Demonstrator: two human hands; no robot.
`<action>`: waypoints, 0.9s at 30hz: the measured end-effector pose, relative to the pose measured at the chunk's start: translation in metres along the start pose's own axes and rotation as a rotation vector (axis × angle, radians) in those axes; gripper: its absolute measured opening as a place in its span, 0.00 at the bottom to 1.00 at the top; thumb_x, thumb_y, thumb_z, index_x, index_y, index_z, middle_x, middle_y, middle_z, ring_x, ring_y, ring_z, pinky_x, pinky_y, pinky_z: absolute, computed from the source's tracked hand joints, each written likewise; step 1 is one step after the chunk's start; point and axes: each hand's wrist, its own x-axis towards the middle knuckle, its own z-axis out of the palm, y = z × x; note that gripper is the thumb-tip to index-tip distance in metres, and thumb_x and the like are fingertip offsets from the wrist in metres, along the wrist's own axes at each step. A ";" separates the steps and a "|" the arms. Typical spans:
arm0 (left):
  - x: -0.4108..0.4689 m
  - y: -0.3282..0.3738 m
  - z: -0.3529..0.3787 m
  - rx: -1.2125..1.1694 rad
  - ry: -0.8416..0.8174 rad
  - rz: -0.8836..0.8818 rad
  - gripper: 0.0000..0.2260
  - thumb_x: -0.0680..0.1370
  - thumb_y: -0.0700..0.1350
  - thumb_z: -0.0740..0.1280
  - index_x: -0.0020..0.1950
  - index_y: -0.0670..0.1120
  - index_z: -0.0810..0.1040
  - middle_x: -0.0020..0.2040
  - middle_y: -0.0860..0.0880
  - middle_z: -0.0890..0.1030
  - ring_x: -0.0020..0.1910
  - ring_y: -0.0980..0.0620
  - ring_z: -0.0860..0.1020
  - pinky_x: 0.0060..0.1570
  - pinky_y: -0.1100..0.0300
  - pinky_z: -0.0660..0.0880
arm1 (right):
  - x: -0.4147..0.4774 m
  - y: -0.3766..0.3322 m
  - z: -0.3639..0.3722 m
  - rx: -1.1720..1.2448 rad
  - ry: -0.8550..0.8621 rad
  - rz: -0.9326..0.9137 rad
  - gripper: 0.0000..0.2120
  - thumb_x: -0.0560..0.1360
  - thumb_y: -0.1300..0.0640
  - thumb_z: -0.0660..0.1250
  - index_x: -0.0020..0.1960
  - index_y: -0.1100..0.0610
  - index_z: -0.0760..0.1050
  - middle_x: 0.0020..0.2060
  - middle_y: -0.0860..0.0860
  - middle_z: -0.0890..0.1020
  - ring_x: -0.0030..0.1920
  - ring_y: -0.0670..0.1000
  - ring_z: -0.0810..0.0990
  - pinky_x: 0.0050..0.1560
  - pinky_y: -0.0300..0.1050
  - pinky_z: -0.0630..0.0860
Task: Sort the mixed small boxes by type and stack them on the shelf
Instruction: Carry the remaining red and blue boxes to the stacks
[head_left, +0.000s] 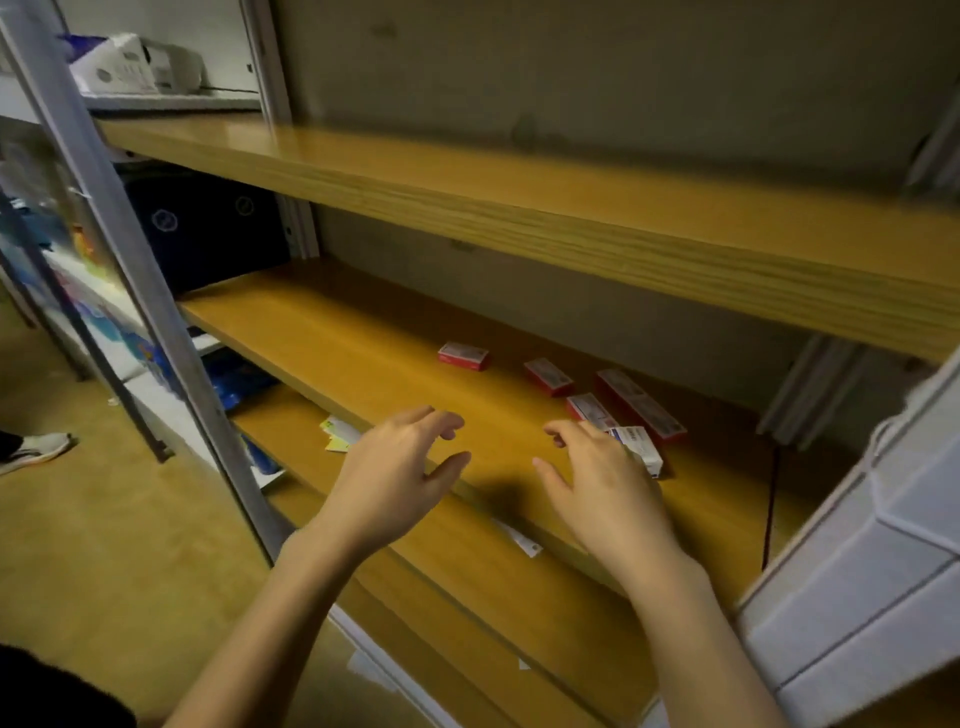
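Several small boxes lie scattered on the middle wooden shelf (363, 332). One red box (463, 356) sits alone toward the back. A second red box (548, 376) lies right of it, a third (589, 406) nearer me, and a long red box (640, 405) at the right. A white box with blue print (643, 449) lies partly under my right hand (597, 483), whose fingers curve loosely over it; a grip cannot be made out. My left hand (395, 467) hovers over the shelf's front edge with relaxed fingers, holding nothing.
An upper wooden shelf (467, 192) overhangs the boxes. A lower shelf holds a yellow-white packet (337, 434) and a white packet (519, 538). A grey metal upright (156, 312) stands left, white cartons (862, 597) at the right. A dark bag (208, 228) sits behind the shelf's left end.
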 end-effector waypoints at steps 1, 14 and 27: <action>0.008 -0.004 0.003 -0.010 -0.013 0.016 0.16 0.76 0.53 0.62 0.62 0.50 0.72 0.55 0.54 0.77 0.51 0.55 0.75 0.47 0.58 0.74 | 0.003 0.003 0.000 -0.015 0.012 0.025 0.20 0.77 0.48 0.58 0.67 0.50 0.63 0.62 0.48 0.72 0.61 0.49 0.71 0.56 0.46 0.74; 0.116 -0.045 0.056 -0.160 -0.197 0.302 0.15 0.76 0.55 0.62 0.60 0.51 0.73 0.54 0.53 0.76 0.53 0.51 0.74 0.44 0.57 0.71 | 0.033 0.047 0.022 -0.257 0.183 0.601 0.29 0.73 0.42 0.62 0.67 0.57 0.63 0.64 0.54 0.70 0.64 0.53 0.68 0.57 0.45 0.72; 0.194 -0.077 0.102 -0.161 -0.389 0.467 0.22 0.77 0.51 0.62 0.70 0.49 0.64 0.70 0.47 0.66 0.66 0.46 0.67 0.61 0.56 0.67 | 0.034 0.015 0.040 -0.258 0.317 0.869 0.21 0.73 0.47 0.64 0.63 0.51 0.66 0.60 0.50 0.70 0.57 0.49 0.71 0.49 0.40 0.71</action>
